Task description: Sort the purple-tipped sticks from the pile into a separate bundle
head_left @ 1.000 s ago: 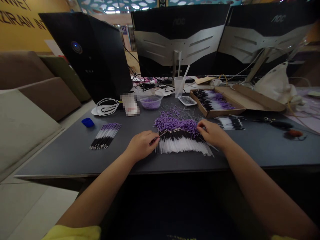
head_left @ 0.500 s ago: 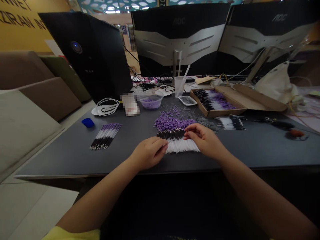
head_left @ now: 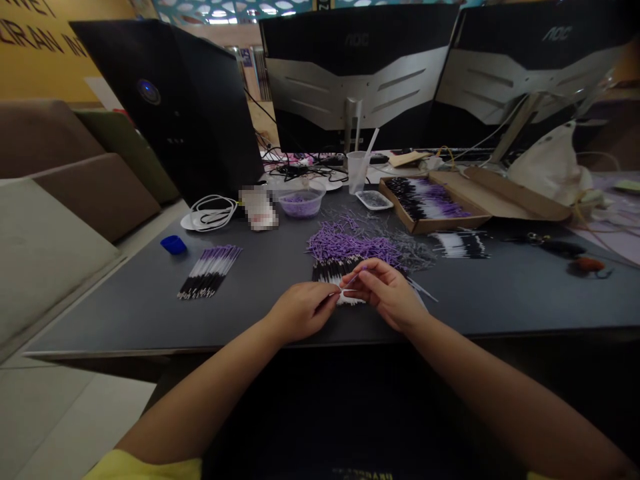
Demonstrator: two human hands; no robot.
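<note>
My left hand [head_left: 305, 308] pinches the white end of a thin stick near the desk's front edge. Beside it, my right hand [head_left: 385, 293] has its fingertips closed on a small purple piece [head_left: 354, 276] that meets the stick. Under and behind both hands lies a row of black-and-white sticks [head_left: 333, 269], partly covered by them. A heap of purple pieces [head_left: 345, 241] sits just beyond the row, with thin grey pieces [head_left: 413, 251] to its right.
A bundle of purple-white-black sticks [head_left: 210, 271] and a blue cap [head_left: 173, 245] are at left. Farther back stand a purple-filled bowl [head_left: 301, 204], a plastic cup [head_left: 357, 175], a small tray [head_left: 374, 200] and a cardboard box [head_left: 440, 225] of sticks. White-and-black sticks [head_left: 460, 245] lie right.
My right hand has moved left and slightly down to my left hand, now with a purple piece in its fingers. The left hand has stayed nearly in place.
</note>
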